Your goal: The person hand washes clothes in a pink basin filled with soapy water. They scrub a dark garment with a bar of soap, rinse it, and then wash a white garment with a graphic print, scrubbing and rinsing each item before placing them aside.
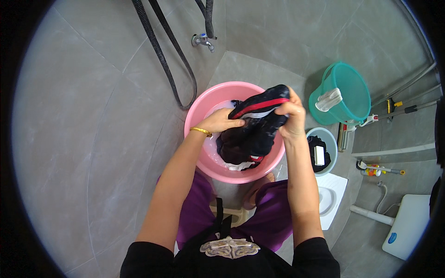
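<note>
Above a pink plastic basin (200,97) I hold up a wet black garment (247,139) with a red stripe and a white stripe. My left hand (220,121) grips its left side, thumb lying over the cloth. With my right hand (292,113) I pinch the upper right end, beside the red stripe. The garment's lower part hangs into the basin, where whitish, sudsy water (212,149) shows. Some white cloth (240,166) lies at the basin's near side. Which garment it is, I cannot tell.
A green bucket (353,90) with a white cloth (329,99) over its rim stands right. Nearer is a light-blue basin (334,146) holding dark cloth and a white bar (319,155). A squat toilet (326,201) lies beyond my right arm. A black hose (163,59) hangs near a wall tap (203,40).
</note>
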`<state>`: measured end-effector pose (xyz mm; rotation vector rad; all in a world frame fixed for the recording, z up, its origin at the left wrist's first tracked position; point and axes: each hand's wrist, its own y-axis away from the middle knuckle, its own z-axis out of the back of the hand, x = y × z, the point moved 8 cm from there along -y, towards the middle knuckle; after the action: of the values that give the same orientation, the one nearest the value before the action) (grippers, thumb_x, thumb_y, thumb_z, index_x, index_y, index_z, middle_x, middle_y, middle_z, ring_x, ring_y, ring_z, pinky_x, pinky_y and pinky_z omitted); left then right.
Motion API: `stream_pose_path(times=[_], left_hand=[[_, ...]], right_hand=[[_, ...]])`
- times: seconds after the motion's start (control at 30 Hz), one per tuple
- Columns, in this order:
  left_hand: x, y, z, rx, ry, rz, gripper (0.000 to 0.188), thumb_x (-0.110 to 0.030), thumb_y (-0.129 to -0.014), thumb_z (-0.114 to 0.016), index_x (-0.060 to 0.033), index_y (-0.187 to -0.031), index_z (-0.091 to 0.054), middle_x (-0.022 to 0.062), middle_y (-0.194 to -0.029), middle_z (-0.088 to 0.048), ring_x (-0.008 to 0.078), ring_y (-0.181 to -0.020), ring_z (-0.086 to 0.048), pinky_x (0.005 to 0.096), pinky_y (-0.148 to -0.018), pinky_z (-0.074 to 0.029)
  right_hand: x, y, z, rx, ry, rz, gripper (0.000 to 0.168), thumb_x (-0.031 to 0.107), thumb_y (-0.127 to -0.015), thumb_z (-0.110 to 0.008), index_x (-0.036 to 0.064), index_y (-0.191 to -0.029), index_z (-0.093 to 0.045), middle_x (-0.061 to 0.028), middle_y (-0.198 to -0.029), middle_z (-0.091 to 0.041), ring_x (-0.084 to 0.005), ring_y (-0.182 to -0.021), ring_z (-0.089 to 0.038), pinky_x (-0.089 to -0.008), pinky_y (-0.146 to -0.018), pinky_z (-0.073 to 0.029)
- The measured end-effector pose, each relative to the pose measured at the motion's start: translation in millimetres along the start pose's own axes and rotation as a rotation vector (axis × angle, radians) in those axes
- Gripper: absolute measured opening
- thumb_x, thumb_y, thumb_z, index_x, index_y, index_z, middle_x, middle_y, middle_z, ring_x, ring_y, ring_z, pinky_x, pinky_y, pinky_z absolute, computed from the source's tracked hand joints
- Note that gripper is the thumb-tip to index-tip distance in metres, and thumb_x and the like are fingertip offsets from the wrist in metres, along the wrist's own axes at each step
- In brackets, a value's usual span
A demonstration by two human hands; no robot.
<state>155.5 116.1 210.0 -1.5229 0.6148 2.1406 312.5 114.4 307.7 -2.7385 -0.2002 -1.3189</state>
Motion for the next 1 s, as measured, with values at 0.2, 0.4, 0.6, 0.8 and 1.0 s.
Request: stream_pose_path(times=[0.2, 0.4, 0.6, 0.8, 1.0], left_hand=[[18.7, 18.3, 35.4, -0.118, 0.010, 0.197, 0.031, -0.021, -0.090, -0.057, 0.0008, -0.111, -0.059, 0.0013, -0.090, -0.062, 0.0112, -0.086, -0.054, 0.0299, -0.078, -0.043], [-21.3, 16.6, 48.3, -0.297, 0.539, -0.008, 0.047, -0.040, -0.093, -0.052, 0.0006, -0.118, -0.055, 0.0032, -0.108, -0.059, 0.0108, -0.101, -0.051, 0.0270, -0.090, -0.041], [-15.1, 13.6, 48.9, -0.563, 0.727, 0.148, 0.045, -0.041, -0.095, -0.046, -0.0010, -0.111, -0.059, 0.0080, -0.106, -0.063, 0.0148, -0.097, -0.058, 0.0277, -0.088, -0.045], [-5.9, 2.6, 40.7, -0.543, 0.668, 0.143, 0.019, -0.021, -0.093, -0.053, -0.0057, -0.083, -0.059, -0.0020, -0.078, -0.056, 0.0075, -0.075, -0.050, 0.0236, -0.073, -0.041], [-9.7, 5.9, -23.8, -0.623, 1.160, 0.190, 0.024, -0.027, -0.094, -0.047, -0.0098, -0.083, -0.061, -0.0013, -0.075, -0.057, 0.0083, -0.065, -0.053, 0.0258, -0.059, -0.043]], right_hand=[[46.4, 3.2, 49.1, -0.189, -0.223, 0.184, 0.029, -0.002, -0.055, -0.044, 0.000, -0.083, -0.054, -0.0113, -0.080, -0.062, -0.0238, -0.071, -0.061, -0.0329, -0.074, -0.052], [2.5, 1.8, 47.4, -0.172, 0.863, 0.174, 0.040, 0.019, -0.070, -0.072, 0.002, -0.102, -0.055, -0.0047, -0.079, -0.058, -0.0184, -0.076, -0.058, -0.0289, -0.076, -0.047], [-73.7, -4.0, 49.1, -0.131, 0.954, -0.358, 0.025, 0.013, -0.068, -0.066, 0.000, -0.089, -0.065, -0.0040, -0.068, -0.058, -0.0137, -0.066, -0.057, -0.0279, -0.058, -0.045], [-42.6, -2.8, -33.1, 0.069, 0.563, 0.271, 0.040, 0.004, -0.062, -0.055, 0.003, -0.102, -0.059, -0.0014, -0.089, -0.059, -0.0119, -0.070, -0.055, -0.0262, -0.060, -0.045], [-31.7, 14.2, -51.1, -0.371, 0.955, 0.493, 0.029, 0.016, -0.081, -0.061, 0.001, -0.061, -0.048, -0.0165, -0.055, -0.045, -0.0268, -0.047, -0.044, -0.0359, -0.047, -0.037]])
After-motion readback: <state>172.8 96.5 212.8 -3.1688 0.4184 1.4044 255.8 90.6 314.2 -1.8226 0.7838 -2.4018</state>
